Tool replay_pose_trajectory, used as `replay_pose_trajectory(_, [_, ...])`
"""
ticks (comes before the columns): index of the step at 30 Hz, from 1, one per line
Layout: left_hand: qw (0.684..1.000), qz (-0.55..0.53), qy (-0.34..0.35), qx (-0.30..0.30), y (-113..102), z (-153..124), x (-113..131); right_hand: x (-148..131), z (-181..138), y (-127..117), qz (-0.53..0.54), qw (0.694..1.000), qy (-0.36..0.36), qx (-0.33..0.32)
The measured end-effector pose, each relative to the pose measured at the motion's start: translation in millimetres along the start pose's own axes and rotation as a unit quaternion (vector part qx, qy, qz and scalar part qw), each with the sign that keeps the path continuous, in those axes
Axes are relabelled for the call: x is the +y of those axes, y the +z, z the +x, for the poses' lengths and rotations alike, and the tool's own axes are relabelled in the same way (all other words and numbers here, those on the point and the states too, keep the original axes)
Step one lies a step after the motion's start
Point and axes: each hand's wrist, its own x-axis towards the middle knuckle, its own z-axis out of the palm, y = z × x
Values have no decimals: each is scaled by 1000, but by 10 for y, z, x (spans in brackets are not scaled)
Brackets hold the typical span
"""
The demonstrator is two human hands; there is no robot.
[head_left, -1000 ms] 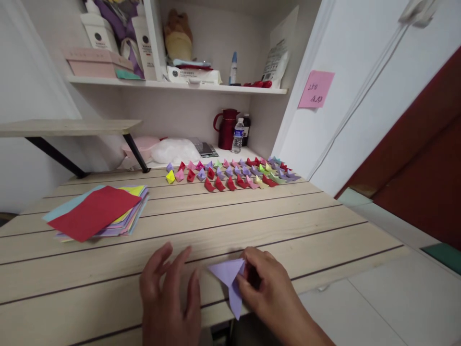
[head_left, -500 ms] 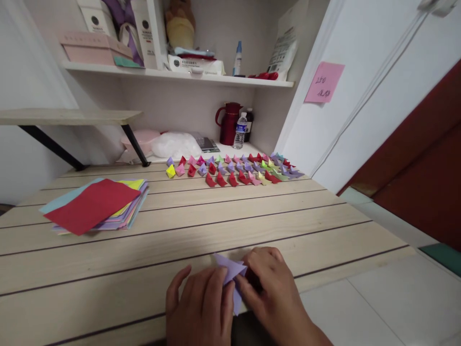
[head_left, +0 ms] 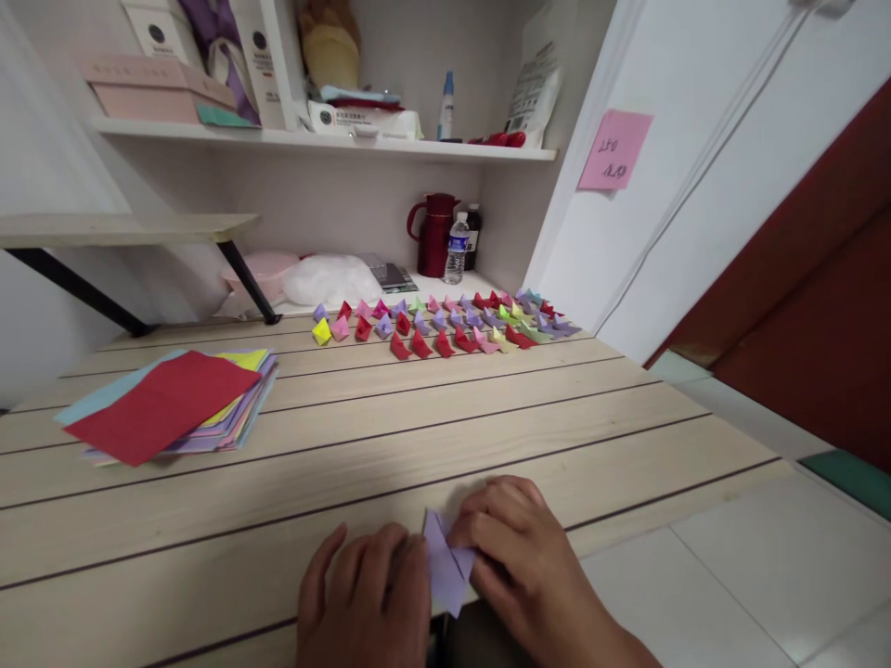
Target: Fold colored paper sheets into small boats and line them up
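Observation:
A partly folded piece of light purple paper (head_left: 445, 568) is between my hands at the table's near edge, with a pointed tip upward and another downward. My left hand (head_left: 368, 598) is closed at the paper's left edge, its fingertips bent and its thumb partly hidden. From the other side, my right hand (head_left: 525, 557) pinches the paper's right edge with curled fingers. Rows of small folded paper boats (head_left: 444, 344) in red, pink, purple, yellow and green stand at the back of the table.
A stack of coloured paper sheets, red on top (head_left: 167, 404), lies on the table (head_left: 334, 445) at the left. Behind the boats are a dark red jug (head_left: 436, 237), a water bottle (head_left: 457, 249) and a white plastic bag (head_left: 334, 278). A small raised shelf (head_left: 125, 228) stands at left.
The purple paper has turned and now shows a flatter face with a diagonal fold. My left hand has shifted slightly left, and the camera view has moved a little.

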Motion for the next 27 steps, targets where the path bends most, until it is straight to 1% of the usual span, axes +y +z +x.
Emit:
replay_pose_trajectory(5, [997,31,65,-6,-51,-52,-76,-25,-31,-189,14,997,-15,-74])
replay_pose_trajectory(8, [994,44,97,-5,-70,-77,-108,-25,-47,-289,-4,992,-43,-118])
replay_pose_trajectory(11, [992,47,115,1,-73,-112,-124,-11,-64,-314,-35,986,-70,-146])
replay_pose_trajectory(14, [991,47,123,-3,-65,-159,-129,15,-108,-272,-76,981,-92,-154])
replay_pose_trajectory(17, [990,46,129,-9,-49,-200,-110,54,-188,-219,-137,969,-118,-167])
replay_pose_trajectory(20, [991,33,127,8,-21,-217,-43,88,-263,-199,-181,957,-140,-175])
replay_pose_trajectory(23, [993,-6,119,15,13,-216,50,102,-289,-218,-181,957,-136,-181])
replay_pose_trajectory(27, [993,-55,99,-18,35,-228,121,150,-275,-266,-189,958,-101,-191])
